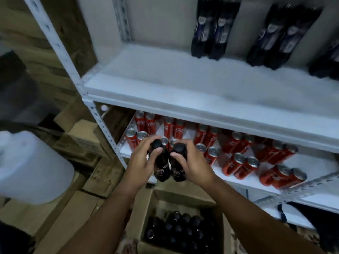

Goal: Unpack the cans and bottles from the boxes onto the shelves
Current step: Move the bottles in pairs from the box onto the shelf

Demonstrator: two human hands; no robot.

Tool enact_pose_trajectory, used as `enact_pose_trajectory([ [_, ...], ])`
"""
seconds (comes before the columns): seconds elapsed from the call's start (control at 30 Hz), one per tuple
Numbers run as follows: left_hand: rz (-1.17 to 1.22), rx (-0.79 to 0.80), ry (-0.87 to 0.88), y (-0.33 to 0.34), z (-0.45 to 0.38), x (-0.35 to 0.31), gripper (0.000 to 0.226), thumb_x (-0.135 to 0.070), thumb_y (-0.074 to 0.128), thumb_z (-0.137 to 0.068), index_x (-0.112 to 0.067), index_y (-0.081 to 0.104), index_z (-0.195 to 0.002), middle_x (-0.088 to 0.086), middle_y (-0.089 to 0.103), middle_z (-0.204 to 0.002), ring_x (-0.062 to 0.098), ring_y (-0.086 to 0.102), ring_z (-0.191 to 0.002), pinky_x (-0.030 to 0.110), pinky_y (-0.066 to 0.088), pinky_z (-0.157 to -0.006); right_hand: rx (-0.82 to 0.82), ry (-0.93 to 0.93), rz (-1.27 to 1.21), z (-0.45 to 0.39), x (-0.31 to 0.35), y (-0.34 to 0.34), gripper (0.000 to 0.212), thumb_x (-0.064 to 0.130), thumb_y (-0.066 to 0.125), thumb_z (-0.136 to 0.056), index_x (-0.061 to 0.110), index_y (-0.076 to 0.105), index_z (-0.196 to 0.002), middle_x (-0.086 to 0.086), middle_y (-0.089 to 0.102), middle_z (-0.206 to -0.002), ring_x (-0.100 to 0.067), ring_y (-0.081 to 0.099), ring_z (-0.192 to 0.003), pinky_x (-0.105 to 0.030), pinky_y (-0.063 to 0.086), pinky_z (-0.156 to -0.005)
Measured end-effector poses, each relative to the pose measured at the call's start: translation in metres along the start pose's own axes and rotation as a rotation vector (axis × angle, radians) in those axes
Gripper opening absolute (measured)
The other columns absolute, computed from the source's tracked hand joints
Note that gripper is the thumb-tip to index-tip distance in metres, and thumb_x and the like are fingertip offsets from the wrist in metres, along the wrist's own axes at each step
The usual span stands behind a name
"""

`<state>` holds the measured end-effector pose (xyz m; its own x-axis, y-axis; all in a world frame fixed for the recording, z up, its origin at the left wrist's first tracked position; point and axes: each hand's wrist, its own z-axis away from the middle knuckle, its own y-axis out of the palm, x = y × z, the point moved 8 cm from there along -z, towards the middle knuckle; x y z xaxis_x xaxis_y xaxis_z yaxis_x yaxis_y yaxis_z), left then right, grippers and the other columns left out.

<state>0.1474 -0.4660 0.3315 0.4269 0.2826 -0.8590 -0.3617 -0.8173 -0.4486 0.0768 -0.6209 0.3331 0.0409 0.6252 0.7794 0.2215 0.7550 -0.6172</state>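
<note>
My left hand (pixel 142 160) grips a dark cola bottle (pixel 162 168) with a black cap. My right hand (pixel 192 162) grips a second dark bottle (pixel 177 173) beside it. The two bottles touch side by side, held upright in front of the lower shelf (pixel 229 177). Below my arms stands an open cardboard box (pixel 156 198) holding several dark capped bottles (pixel 181 230). Several red cans (pixel 244 162) stand in pairs on the lower shelf. The upper shelf (pixel 165 83) carries large dark bottles (pixel 212 28) at its back right.
A white slotted shelf upright (pixel 88 107) runs down the left side. Closed cardboard boxes (pixel 86 142) are stacked at the left. A large white container (pixel 31 167) sits at the far left. The left part of the upper shelf is bare.
</note>
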Motion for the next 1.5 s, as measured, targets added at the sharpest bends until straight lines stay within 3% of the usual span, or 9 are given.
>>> enact_pose_trajectory([
  [0.1, 0.013, -0.066, 0.103, -0.027, -0.027, -0.054, 0.036, -0.029, 0.050, -0.107, -0.020, 0.055, -0.142, -0.008, 0.058, -0.135, 0.010, 0.056, -0.128, 0.043, 0.050, -0.104, -0.205, -0.085, -0.098, -0.016, 0.050, -0.042, 0.033, 0.048, 0.057, -0.095, 0.024, 0.041, -0.111, 0.012, 0.060, -0.095, 0.004, 0.061, -0.085, -0.012, 0.047, -0.070],
  [0.17, 0.029, -0.136, 0.167, -0.047, -0.043, -0.089, 0.035, -0.026, 0.051, -0.108, -0.019, 0.055, -0.142, -0.006, 0.060, -0.134, 0.014, 0.057, -0.128, 0.045, 0.050, -0.104, -0.334, -0.133, -0.188, -0.026, 0.083, -0.069, 0.028, 0.038, 0.063, -0.096, 0.022, 0.042, -0.105, 0.014, 0.058, -0.089, 0.004, 0.060, -0.081, -0.008, 0.042, -0.066],
  [0.43, 0.104, -0.406, 0.354, -0.107, -0.100, -0.204, 0.034, -0.024, 0.039, -0.112, -0.018, 0.052, -0.143, -0.002, 0.061, -0.133, 0.009, 0.059, -0.123, 0.030, 0.049, -0.104, -0.587, -0.378, -0.350, -0.065, 0.204, -0.151, 0.034, 0.037, 0.068, -0.095, 0.018, 0.040, -0.095, 0.001, 0.059, -0.077, -0.012, 0.058, -0.067, -0.019, 0.041, -0.059],
  [0.53, 0.115, -0.508, 0.378, -0.129, -0.123, -0.227, 0.032, -0.021, 0.040, -0.111, -0.012, 0.057, -0.137, -0.008, 0.064, -0.122, -0.003, 0.062, -0.107, 0.015, 0.048, -0.092, -0.629, -0.405, -0.317, -0.083, 0.229, -0.161, 0.037, 0.045, 0.066, -0.094, 0.024, 0.036, -0.093, 0.000, 0.055, -0.079, -0.017, 0.055, -0.069, -0.026, 0.041, -0.060],
  [0.63, 0.147, -0.566, 0.385, -0.147, -0.145, -0.227, 0.029, -0.019, 0.040, -0.111, -0.010, 0.063, -0.127, -0.010, 0.067, -0.110, 0.000, 0.064, -0.098, 0.015, 0.048, -0.085, -0.655, -0.410, -0.260, -0.104, 0.245, -0.161, 0.037, 0.047, 0.065, -0.095, 0.026, 0.034, -0.093, -0.002, 0.055, -0.082, -0.020, 0.055, -0.074, -0.026, 0.044, -0.062],
  [0.73, 0.174, -0.550, 0.373, -0.159, -0.167, -0.215, 0.027, -0.021, 0.041, -0.111, -0.015, 0.067, -0.115, -0.008, 0.068, -0.100, 0.007, 0.065, -0.095, 0.023, 0.052, -0.084, -0.681, -0.364, -0.277, -0.125, 0.247, -0.153, 0.036, 0.047, 0.065, -0.095, 0.024, 0.037, -0.095, 0.001, 0.054, -0.086, -0.015, 0.055, -0.075, -0.020, 0.042, -0.062],
  [0.9, 0.198, -0.474, 0.364, -0.175, -0.203, -0.195, 0.025, -0.023, 0.043, -0.109, -0.030, 0.065, -0.101, -0.005, 0.068, -0.093, 0.015, 0.065, -0.090, 0.029, 0.051, -0.081, -0.742, -0.285, -0.256, -0.157, 0.242, -0.137, 0.038, 0.047, 0.063, -0.095, 0.019, 0.038, -0.097, 0.005, 0.050, -0.085, -0.016, 0.052, -0.076, -0.027, 0.044, -0.065],
  [1.1, 0.266, -0.393, 0.396, -0.187, -0.228, -0.178, 0.024, -0.013, 0.044, -0.108, -0.021, 0.066, -0.100, 0.001, 0.068, -0.090, 0.017, 0.065, -0.086, 0.022, 0.050, -0.080, -0.799, -0.195, -0.224, -0.187, 0.239, -0.123, 0.038, 0.047, 0.063, -0.095, 0.018, 0.039, -0.101, -0.002, 0.055, -0.091, -0.019, 0.056, -0.081, -0.025, 0.045, -0.067],
  [1.5, 0.314, -0.321, 0.420, -0.190, -0.260, -0.159, 0.023, -0.026, 0.045, -0.108, -0.024, 0.067, -0.102, 0.001, 0.068, -0.086, 0.022, 0.066, -0.085, 0.039, 0.055, -0.082, -0.836, -0.106, -0.254, -0.208, 0.228, -0.112, 0.037, 0.048, 0.064, -0.094, 0.019, 0.042, -0.102, -0.001, 0.058, -0.095, -0.014, 0.058, -0.086, -0.013, 0.042, -0.069],
])
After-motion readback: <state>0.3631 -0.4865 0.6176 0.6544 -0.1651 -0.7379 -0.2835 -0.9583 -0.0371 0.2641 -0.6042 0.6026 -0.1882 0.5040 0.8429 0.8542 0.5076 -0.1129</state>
